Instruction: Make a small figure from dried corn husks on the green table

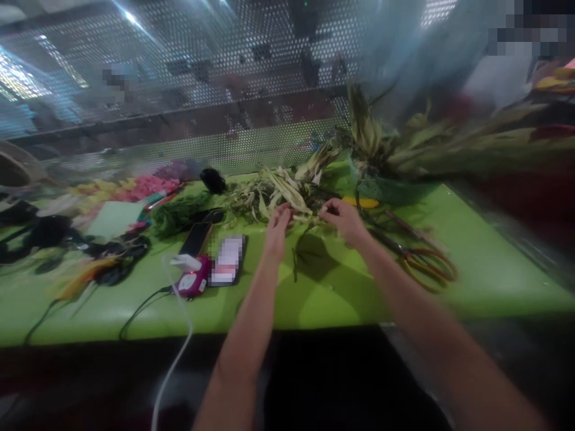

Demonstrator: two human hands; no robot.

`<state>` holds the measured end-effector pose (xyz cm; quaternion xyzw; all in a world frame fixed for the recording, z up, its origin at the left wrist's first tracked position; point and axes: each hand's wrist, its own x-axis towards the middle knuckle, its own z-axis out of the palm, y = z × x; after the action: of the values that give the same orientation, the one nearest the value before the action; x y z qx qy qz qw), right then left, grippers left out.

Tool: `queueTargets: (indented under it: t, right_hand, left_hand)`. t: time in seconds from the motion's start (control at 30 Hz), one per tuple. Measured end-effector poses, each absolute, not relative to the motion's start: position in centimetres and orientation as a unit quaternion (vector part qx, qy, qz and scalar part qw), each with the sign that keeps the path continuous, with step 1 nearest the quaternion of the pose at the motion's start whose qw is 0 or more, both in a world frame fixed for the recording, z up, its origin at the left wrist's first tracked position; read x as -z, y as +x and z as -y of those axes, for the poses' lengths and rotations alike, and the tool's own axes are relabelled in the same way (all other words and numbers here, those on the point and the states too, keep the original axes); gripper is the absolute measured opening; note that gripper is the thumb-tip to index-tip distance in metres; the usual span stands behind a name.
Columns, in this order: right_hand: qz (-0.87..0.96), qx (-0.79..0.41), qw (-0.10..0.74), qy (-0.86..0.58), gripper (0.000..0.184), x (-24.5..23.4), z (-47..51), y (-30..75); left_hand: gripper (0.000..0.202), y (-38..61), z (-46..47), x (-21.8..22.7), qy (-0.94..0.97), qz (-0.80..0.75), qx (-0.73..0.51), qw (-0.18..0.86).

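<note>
My left hand (278, 226) is at the front edge of a loose heap of dried leaves and husks (285, 188), fingers closed in a pinch. To its right, my right hand (345, 220) has thumb and fingers pinched together. A thin dried plant stem (305, 222) runs between both sets of fingertips; its exact ends are blurred. Below it, a dark, thin twig-like piece (295, 257) lies or hangs over the green tabletop (269, 311). Beside my right forearm lie scissors (429, 266) with orange handles.
Two phones (228, 260) (196, 238) and a magenta power adapter (192, 278) with a white cable lie left. Further left are a yellow glue gun (87, 278), green fibre (179, 214) and pink pieces (148, 187). A green basket (375, 182) of dried stalks stands back right, before perforated mesh (269, 60).
</note>
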<state>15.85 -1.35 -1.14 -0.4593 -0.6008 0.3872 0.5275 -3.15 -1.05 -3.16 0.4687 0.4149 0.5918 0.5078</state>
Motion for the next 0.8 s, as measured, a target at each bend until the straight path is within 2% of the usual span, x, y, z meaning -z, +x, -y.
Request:
queueTargets:
  t: [0.17, 0.33, 0.47, 0.57, 0.63, 0.7, 0.8]
  right_hand:
    - [0.636, -0.353, 0.514, -0.455, 0.020, 1.1, 1.3, 15.9]
    - [0.680, -0.327, 0.491, -0.435, 0.017, 1.3, 1.2, 16.1]
    - [0.688, -0.321, 0.485, -0.435, 0.017, 1.2, 1.5, 15.8]
    - [0.693, -0.316, 0.482, -0.433, 0.017, 1.0, 2.0, 15.4]
    - [0.692, -0.311, 0.490, -0.430, 0.016, 0.8, 2.2, 15.3]
    - [0.676, -0.290, 0.522, -0.431, 0.018, 0.4, 2.4, 15.4]
    - [0.615, -0.230, 0.606, -0.448, 0.035, -0.1, 2.4, 15.7]
  left_hand:
    - [0.031, -3.1, 1.6, 2.1, 0.561, -0.424, -0.560, 0.438]
    - [0.013, -2.9, 1.8, 1.7, 0.771, -0.415, -0.436, 0.207]
    - [0.007, -2.7, 1.8, 1.9, 0.803, -0.427, -0.393, 0.135]
    - [0.007, -2.5, 1.9, 2.1, 0.798, -0.423, -0.395, 0.169]
    - [0.010, -2.5, 1.8, 2.3, 0.769, -0.419, -0.412, 0.252]
    - [0.013, -2.6, 1.5, 2.5, 0.695, -0.423, -0.459, 0.355]
    - [0.020, -3.0, 0.9, 2.9, 0.544, -0.429, -0.562, 0.451]
